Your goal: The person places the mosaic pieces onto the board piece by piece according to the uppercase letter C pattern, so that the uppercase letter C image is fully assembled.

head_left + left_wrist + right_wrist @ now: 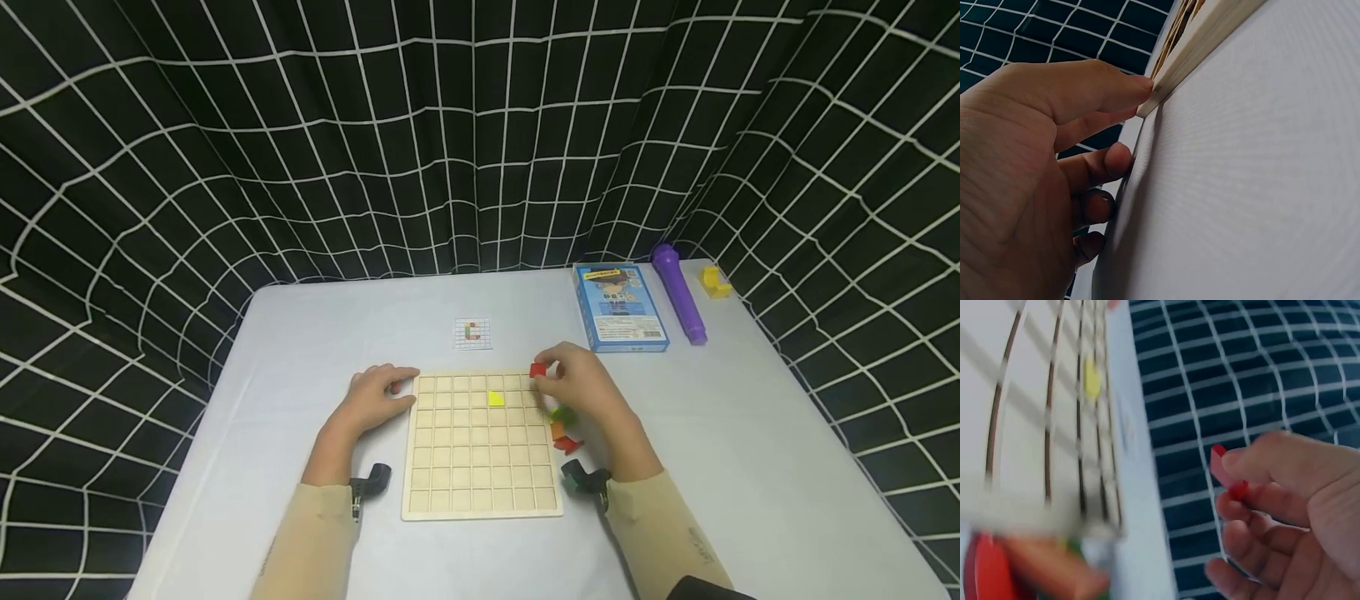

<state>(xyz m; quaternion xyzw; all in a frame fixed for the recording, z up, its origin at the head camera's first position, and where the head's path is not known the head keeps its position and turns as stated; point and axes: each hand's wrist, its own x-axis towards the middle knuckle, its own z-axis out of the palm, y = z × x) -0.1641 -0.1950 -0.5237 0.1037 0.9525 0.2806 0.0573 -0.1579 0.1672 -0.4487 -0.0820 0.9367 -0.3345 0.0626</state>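
A wooden grid board (480, 503) lies on the white table with one yellow piece (496, 399) in a cell of its upper part. At the board's upper left corner, my left hand (372, 402) touches the edge with thumb and index finger spread; the left wrist view shows the thumb tip against the board's side. My right hand (585, 383) pinches a small red block (537, 369) between thumb and fingers, near the upper right corner of the board. In the right wrist view the red block (1224, 469) is raised, partly hidden by the thumb.
Beside the board's right edge lie loose orange (558, 430), red (567, 445) and green (564, 416) pieces. A small printed pattern card (472, 333) lies beyond the board. Farther right are a blue box (621, 308), a purple microphone-shaped object (679, 293) and a yellow block (716, 282).
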